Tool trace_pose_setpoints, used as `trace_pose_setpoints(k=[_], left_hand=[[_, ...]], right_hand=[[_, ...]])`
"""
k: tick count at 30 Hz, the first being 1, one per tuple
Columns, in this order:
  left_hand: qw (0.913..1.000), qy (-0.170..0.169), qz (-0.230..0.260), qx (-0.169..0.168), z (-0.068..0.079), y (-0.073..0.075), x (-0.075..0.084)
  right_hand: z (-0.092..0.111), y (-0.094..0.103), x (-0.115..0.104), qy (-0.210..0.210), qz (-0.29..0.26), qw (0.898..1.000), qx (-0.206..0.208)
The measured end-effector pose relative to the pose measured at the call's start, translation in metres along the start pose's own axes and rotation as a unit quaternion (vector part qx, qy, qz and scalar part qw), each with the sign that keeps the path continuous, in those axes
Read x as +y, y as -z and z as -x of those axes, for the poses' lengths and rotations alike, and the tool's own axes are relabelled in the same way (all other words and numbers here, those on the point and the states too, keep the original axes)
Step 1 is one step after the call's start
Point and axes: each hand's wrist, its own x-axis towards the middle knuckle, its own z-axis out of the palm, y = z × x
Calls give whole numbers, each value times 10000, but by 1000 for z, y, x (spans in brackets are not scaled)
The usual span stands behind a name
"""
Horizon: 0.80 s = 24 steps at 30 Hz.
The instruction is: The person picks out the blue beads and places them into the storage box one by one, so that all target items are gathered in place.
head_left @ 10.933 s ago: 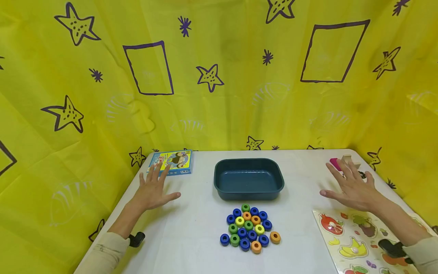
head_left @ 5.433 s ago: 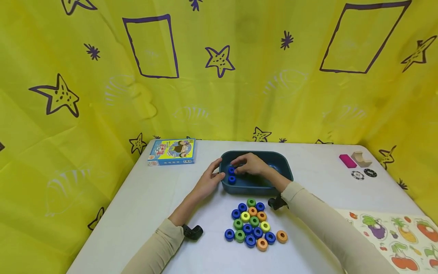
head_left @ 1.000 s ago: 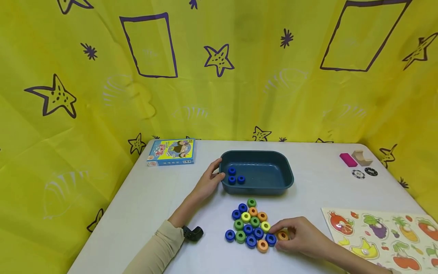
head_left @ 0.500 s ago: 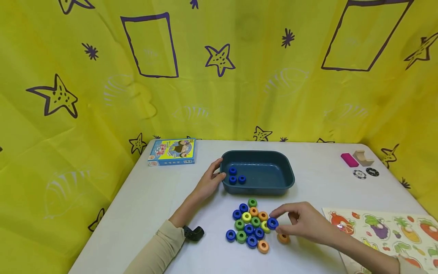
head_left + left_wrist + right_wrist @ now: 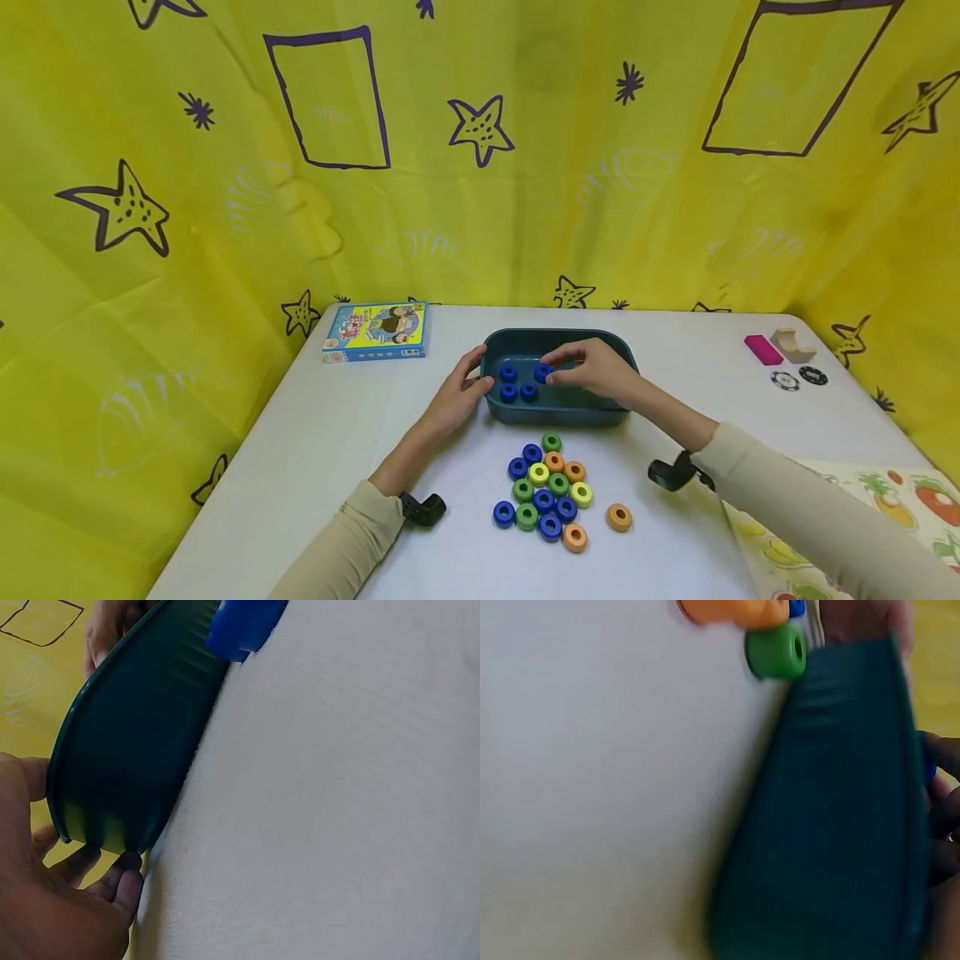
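In the head view, my right hand [image 5: 592, 367] pinches a blue bead [image 5: 543, 372] between thumb and fingers, over the inside of a dark teal plastic tub [image 5: 562, 414]. Three other blue beads [image 5: 508, 392] sit in the tub's left part. My left hand [image 5: 453, 402] holds the tub's left end, thumb and fingertips at its rim and outer wall; the left wrist view shows the fingertips [image 5: 129, 889] against that wall. Nearer lies a cluster of blue, green, yellow and orange beads [image 5: 558, 484]. In the right wrist view, the tub wall [image 5: 832, 810] partly hides the pinched bead.
A blue and yellow box [image 5: 375, 332] lies at the back left. At the back right are a pink block [image 5: 763, 350], a wooden arch piece [image 5: 792, 346] and two chips [image 5: 813, 376]. A fruit picture board [image 5: 780, 554] lies front right, partly under the right sleeve.
My right hand took a blue bead from the cluster's right side, lifted it and carried it left and away into the tub. My left hand stays at the tub's end.
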Motion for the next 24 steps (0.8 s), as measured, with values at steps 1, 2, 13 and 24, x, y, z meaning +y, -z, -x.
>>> trace_pose_setpoints(k=[1,2,13,24], left_hand=[[10000,-30,4,-8,0,0,0],[10000,-26,4,-11,0,0,0],[9995,138,87,-257,3,1,10],[9997,78,41,-222,5,4,15]], right_hand=[[-8,-2,4,-27,15,10000,5],[-15,-3,8,-26,4,10000,2],[-52,-14,28,-89,391,9983,-433],[-59,-17,31,-145,334,9970,-688]])
